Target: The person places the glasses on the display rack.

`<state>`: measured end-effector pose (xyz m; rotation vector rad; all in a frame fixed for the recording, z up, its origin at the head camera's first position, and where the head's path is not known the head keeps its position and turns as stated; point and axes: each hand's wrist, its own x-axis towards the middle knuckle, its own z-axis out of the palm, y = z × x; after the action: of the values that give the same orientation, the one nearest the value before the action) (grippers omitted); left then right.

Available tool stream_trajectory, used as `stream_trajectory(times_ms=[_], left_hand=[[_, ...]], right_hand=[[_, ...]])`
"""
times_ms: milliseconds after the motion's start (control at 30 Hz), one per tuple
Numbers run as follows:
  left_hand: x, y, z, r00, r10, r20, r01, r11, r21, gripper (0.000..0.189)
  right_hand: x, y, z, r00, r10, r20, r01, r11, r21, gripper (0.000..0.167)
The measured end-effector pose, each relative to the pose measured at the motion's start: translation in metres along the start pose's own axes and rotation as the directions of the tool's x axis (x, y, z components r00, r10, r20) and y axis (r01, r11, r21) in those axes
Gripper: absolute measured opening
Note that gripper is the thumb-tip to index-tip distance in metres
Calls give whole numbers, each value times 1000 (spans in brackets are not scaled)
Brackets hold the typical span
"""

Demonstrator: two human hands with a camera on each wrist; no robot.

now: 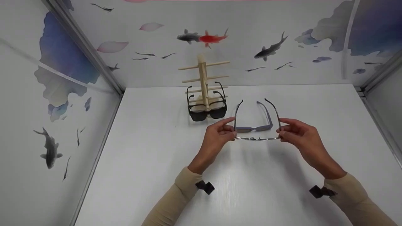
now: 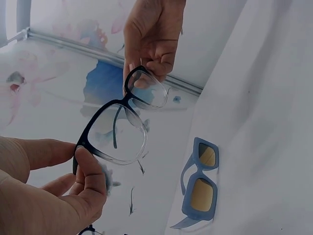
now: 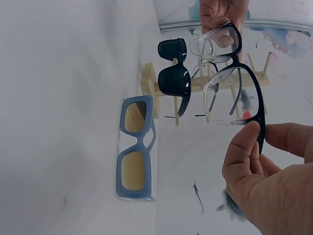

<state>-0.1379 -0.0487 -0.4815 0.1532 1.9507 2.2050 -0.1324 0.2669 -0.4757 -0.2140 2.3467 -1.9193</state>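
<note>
Both hands hold a pair of eyeglasses (image 1: 257,138) above the table, its arms unfolded toward the back wall. In the left wrist view the eyeglasses (image 2: 128,100) have a dark upper rim and a clear lower rim. My left hand (image 1: 216,135) pinches the left hinge corner between thumb and fingers. The opposite corner is pinched by my right hand (image 1: 301,135). Beyond and below them, blue-framed sunglasses (image 1: 265,128) with yellowish-brown lenses rest on the table, arms unfolded. They also show in the right wrist view as sunglasses (image 3: 139,143) with thick angular rims.
Near the back wall stands a wooden glasses rack (image 1: 203,75) with several crossbars. Black sunglasses (image 1: 199,116) hang low on it, with another thin-rimmed pair (image 1: 197,105) just above. Painted walls bound the white table (image 1: 150,157) at the back and sides.
</note>
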Motion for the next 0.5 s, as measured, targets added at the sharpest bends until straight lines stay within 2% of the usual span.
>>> stream_trajectory(times_ms=[233,500], left_hand=[[-4,4,-11,999,32,-18,-32,999,-2,52],[-9,11,-22,999,36,-35,-36,999,-4,51]], right_hand=[[10,-6,10,1000,4,12,-4,1000,-2,46],[16,-12,20,999,-12,34,11,1000,7,45]])
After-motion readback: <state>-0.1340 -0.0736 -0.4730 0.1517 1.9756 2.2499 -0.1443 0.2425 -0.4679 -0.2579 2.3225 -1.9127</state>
